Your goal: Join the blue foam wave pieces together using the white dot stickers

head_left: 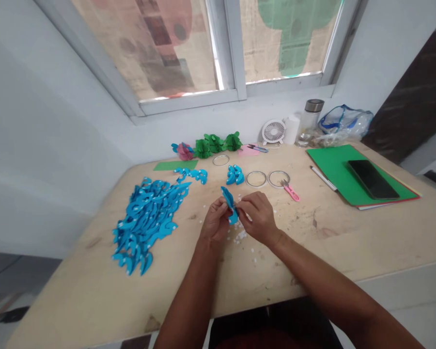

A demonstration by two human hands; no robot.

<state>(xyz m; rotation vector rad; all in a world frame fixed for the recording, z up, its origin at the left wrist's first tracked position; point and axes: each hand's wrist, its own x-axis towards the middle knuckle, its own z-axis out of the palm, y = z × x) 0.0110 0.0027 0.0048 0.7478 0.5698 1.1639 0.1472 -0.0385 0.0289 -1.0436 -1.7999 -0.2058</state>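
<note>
Left hand (pixel 215 218): clamped on blue piece (pixel 229 197), holding it over counter (pixel 312 261), between both hands. Right hand (pixel 257 214): fingers at right edge of piece; cannot tell if pinched together on it. Seemingly at fine fingertip work along that edge, above white scraps (pixel 241 236). Calls next, likely, for steady left grip and light, exact pinch, without creasing. Near by: heap of blue pieces (pixel 145 218) at left, smaller blue cluster (pixel 235 175) just beyond, pink snips (pixel 291 191) to right.

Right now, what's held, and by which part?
A blue piece: the left hand pinches its left edge, around the middle. The right hand's fingertips meet its right edge; whether they grip it can't be told.
</note>
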